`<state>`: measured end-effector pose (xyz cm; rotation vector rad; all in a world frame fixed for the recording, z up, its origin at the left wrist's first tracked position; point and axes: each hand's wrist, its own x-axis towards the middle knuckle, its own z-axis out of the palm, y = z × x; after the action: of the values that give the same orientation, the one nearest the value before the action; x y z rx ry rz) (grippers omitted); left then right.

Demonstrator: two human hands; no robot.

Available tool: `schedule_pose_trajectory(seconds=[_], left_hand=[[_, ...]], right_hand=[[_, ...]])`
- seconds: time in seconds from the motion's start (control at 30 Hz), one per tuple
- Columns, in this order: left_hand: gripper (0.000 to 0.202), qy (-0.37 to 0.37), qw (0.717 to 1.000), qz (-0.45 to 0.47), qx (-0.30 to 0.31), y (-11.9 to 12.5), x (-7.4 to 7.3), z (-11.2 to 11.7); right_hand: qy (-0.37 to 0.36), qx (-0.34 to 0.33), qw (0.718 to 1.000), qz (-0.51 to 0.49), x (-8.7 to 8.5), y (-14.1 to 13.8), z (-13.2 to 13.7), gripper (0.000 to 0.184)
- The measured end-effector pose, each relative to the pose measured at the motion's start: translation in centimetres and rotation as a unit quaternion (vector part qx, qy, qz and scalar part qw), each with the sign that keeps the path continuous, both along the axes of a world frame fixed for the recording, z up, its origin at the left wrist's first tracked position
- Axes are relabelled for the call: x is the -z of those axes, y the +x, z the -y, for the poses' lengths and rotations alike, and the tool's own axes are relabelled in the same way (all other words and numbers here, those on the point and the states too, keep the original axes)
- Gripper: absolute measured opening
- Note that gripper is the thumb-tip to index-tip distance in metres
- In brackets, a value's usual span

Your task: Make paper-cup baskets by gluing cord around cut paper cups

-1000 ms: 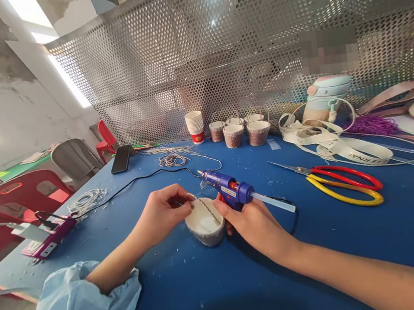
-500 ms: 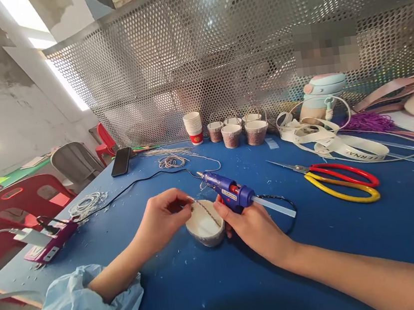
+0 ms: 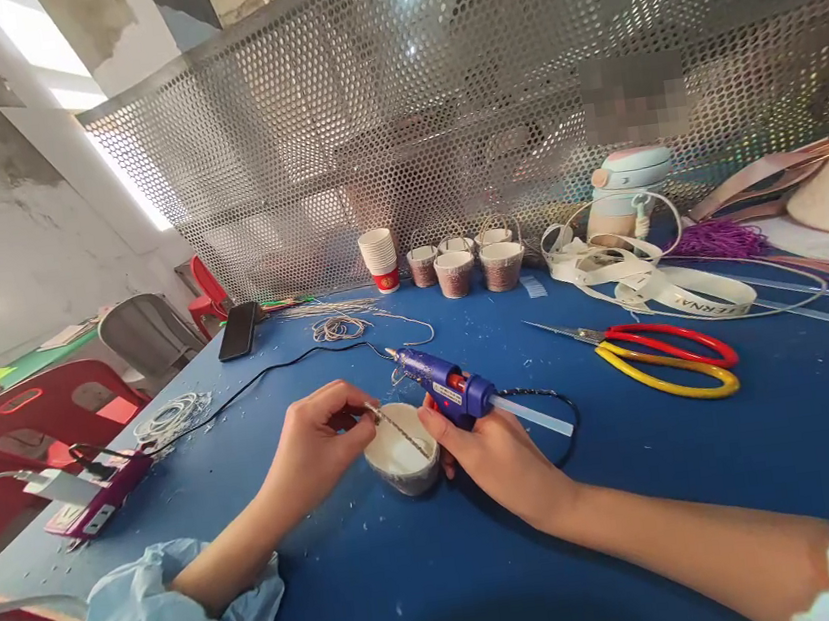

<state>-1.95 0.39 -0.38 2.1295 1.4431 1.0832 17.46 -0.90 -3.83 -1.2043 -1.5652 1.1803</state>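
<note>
Small cup in work: the small cup point(image 3: 405, 481) stands on the blue table point(image 3: 343, 591), near the middle of the frame, with its mouth open upward and its white inside visible.
Braided cord: the cord point(image 3: 405, 429) crosses the mouth of this cup slantwise, from the left fingers down to the inner wall at the right side.
Left hand: the thumb and forefinger of the left hand point(image 3: 330, 432) pinch the upper end of the cord, just at the cup's left rim.
Right hand: the fingers of the right hand point(image 3: 504, 456) are closed around the handle of the blue glue gun point(image 3: 443, 388); its nozzle points to the upper left, away from the cup. If the trigger is pressed, I cannot tell. The fingertips are close to the cup's side, but contact is not clear.
Cups with handles: five small cups point(image 3: 454, 275) are grouped in the upper middle of the frame, and thin loops rise above their rims. These look complete, in my judgement.
Done on this cup: the outer wall already looks covered, and the lower cord end is perhaps fixed; the picture does not prove it.
Left on this cup: the pinched end seems not yet joined, and no standing loop is formed.
Scissors: the scissors point(image 3: 666, 360) lie apart at right of the frame, not held.
</note>
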Motion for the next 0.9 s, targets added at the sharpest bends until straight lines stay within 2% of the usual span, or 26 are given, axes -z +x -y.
schedule_pose_trajectory(seconds=[0.27,0.4,0.6,0.9], left_hand=[[0.023,-0.025,0.999,0.036,0.001,-0.15,0.27,0.02],[0.02,-0.005,1.0,0.016,0.02,-0.11,0.06,-0.02],[0.021,0.019,0.999,-0.024,0.044,-0.25,-0.05,0.05],[0.02,0.035,0.998,-0.028,0.048,-0.27,-0.06,0.12]], right_hand=[[0.003,-0.017,0.999,-0.034,-0.1,-0.02,0.05,0.025],[-0.01,-0.015,0.999,-0.042,0.03,-0.05,-0.01,0.023],[0.023,0.0,0.999,-0.031,0.04,-0.21,0.07,0.025],[0.02,0.005,0.999,-0.04,0.12,-0.3,0.06,0.026]])
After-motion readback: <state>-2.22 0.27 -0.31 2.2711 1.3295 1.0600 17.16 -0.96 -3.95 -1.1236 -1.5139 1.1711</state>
